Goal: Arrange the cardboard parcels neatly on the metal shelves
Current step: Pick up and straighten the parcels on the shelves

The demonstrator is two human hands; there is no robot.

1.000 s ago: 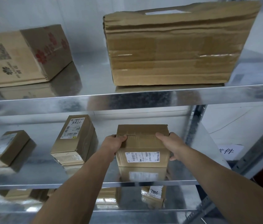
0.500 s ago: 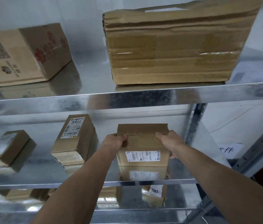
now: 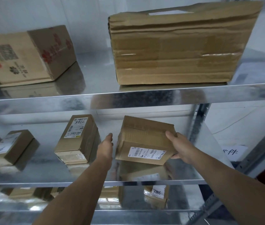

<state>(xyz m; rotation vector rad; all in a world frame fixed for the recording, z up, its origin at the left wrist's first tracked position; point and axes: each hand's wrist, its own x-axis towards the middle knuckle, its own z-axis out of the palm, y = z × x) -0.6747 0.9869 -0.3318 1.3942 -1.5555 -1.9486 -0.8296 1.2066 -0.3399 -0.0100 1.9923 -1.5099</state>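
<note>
Creased rect. cardboard parcel (image 3: 144, 137), R grip (image 3: 181, 146)

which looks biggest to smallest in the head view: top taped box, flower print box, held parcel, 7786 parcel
1. top taped box
2. flower print box
3. held parcel and 7786 parcel: look alike; the held one may be nearer, so unranked

Probably a parcel storeroom, galvanised metal shelves (image 3: 144, 96), labelled cardboard parcels (image 3: 78, 138), handwritten numbers
</note>
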